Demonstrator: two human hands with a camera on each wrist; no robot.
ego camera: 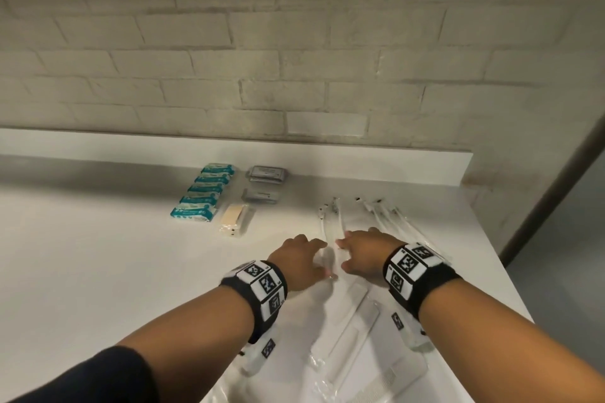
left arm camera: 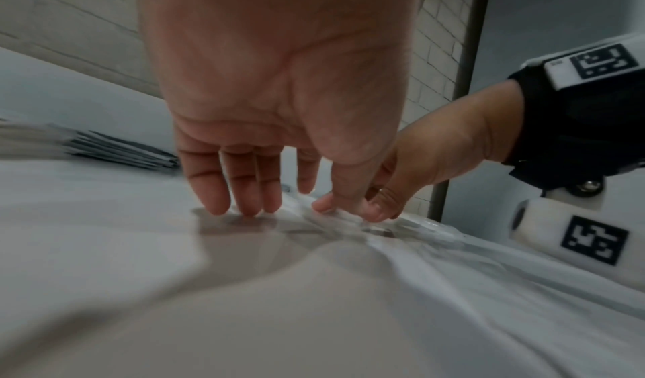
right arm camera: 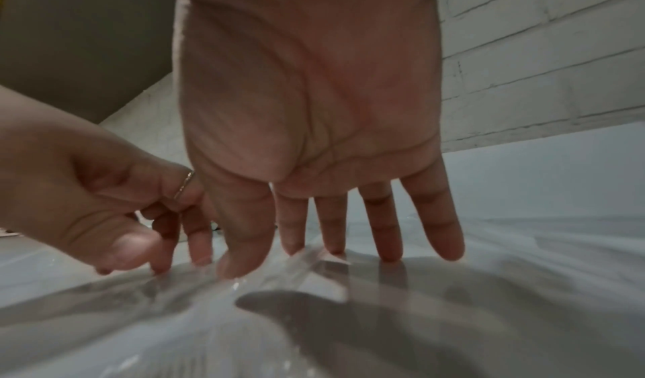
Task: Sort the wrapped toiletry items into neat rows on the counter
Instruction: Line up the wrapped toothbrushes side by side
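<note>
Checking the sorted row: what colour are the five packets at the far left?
Teal and white packets, lined up in one row; clearest in the head view.

Dim, soft overhead light; the counter (ego camera: 98,239) shows faint hand shadows. Both wrist views are motion-blurred and murky, their edges stretched by the wide lens.

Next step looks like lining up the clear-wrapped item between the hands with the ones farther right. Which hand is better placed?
Probably the right hand: it lies between the clear-wrapped item and the row of clear-wrapped sticks, fingers straight on the wrap. The left hand sits on the far side from that row.
</note>
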